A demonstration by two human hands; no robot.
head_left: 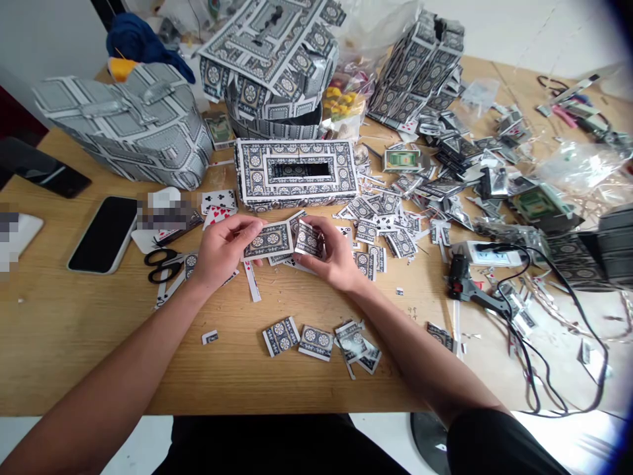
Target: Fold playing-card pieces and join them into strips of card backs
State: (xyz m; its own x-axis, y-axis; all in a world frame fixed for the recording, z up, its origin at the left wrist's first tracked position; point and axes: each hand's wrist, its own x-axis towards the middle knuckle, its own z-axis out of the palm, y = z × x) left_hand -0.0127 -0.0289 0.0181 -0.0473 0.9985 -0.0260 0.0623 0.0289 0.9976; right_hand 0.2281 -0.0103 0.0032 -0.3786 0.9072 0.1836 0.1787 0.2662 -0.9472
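The left hand (222,249) pinches a flat card (270,241) at its left end, and the right hand (337,257) grips a folded card (309,241); both are just nearer than the box (251,179). The flat card could bend or slip, because the hold seems small. The box has a dark slot; its contents cannot be told. Farther right, a clear bag (357,74) holds yellow and red things.

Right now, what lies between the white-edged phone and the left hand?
In the head view, from phone to left hand: a white item, black-handled scissors, then card pieces.
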